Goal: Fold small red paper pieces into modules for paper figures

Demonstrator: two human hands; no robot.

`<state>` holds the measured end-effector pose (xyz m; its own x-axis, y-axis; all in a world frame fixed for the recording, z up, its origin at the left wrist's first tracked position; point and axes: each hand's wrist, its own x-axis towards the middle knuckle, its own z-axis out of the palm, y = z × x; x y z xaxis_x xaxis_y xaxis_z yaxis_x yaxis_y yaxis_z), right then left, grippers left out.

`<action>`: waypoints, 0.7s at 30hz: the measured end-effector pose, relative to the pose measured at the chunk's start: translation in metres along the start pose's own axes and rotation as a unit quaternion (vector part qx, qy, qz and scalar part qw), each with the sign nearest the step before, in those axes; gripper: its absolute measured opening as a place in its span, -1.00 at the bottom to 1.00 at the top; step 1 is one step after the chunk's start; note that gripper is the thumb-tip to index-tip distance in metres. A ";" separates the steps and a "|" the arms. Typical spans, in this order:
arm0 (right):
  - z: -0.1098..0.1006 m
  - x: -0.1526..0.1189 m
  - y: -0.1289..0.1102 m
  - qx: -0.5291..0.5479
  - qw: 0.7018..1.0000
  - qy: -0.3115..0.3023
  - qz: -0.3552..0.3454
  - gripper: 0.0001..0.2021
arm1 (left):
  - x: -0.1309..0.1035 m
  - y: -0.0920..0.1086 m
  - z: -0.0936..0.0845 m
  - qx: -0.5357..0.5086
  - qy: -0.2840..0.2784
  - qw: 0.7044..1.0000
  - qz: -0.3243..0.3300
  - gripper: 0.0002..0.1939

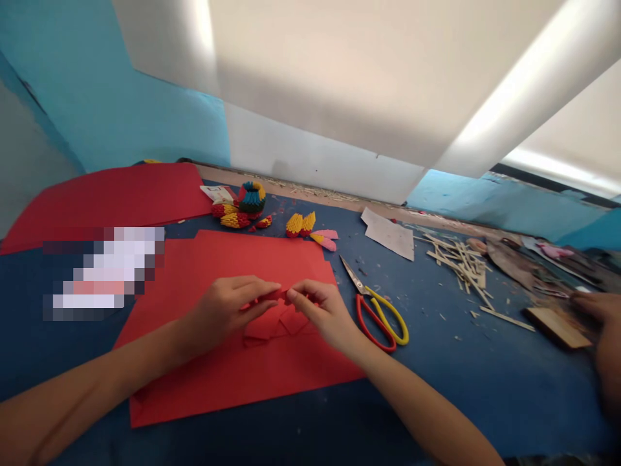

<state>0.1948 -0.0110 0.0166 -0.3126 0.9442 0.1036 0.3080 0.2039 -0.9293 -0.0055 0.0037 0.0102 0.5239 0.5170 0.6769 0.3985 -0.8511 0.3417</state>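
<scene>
My left hand [237, 304] and my right hand [323, 307] meet fingertip to fingertip over a large red paper sheet [194, 382]. Both pinch a small piece of red paper [283, 294], mostly hidden by my fingers. Just below them, several small cut red paper pieces [294, 320] lie on the sheet. To the right of my right hand rest scissors [376, 310] with one red and one yellow handle, blades slightly parted.
Behind the sheet stand folded-paper models in red, yellow and blue [251, 198], yellow pieces [301, 224] and pink ones [326, 239]. Farther right lie grey paper [388, 234], thin sticks [460, 262] and a wooden block [557, 327] beside another person's hand [599, 307]. More red sheets [111, 194] lie back left.
</scene>
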 end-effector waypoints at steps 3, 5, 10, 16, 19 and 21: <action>0.001 0.000 0.000 0.009 1.000 -0.007 0.002 -0.74 | -0.003 -0.002 0.001 0.021 0.011 1.000 0.014 -0.85; 0.001 0.000 -0.001 0.002 1.000 -0.011 0.001 -0.75 | -0.004 -0.004 0.002 0.033 0.016 0.999 0.021 -0.85; 0.000 0.000 -0.002 -0.017 1.000 -0.016 -0.004 -0.76 | -0.007 -0.006 0.004 0.057 0.031 0.997 0.032 -0.85; 0.003 -0.002 -0.001 -0.005 1.000 -0.017 0.000 -0.76 | -0.009 -0.006 0.005 0.050 0.034 0.998 0.031 -0.88; 0.005 -0.003 -0.001 0.004 1.000 -0.015 0.008 -0.75 | -0.010 -0.006 0.005 0.052 0.037 0.997 0.032 -0.88; 0.006 -0.003 -0.001 0.008 1.000 -0.012 0.014 -0.73 | -0.011 -0.006 0.005 0.054 0.039 0.997 0.036 -0.88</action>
<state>0.1904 -0.0153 0.0150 -0.3252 0.9430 0.0701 0.3014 0.1737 -0.9375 -0.0099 0.0032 -0.0021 0.4964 0.4422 0.7470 0.4423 -0.8693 0.2207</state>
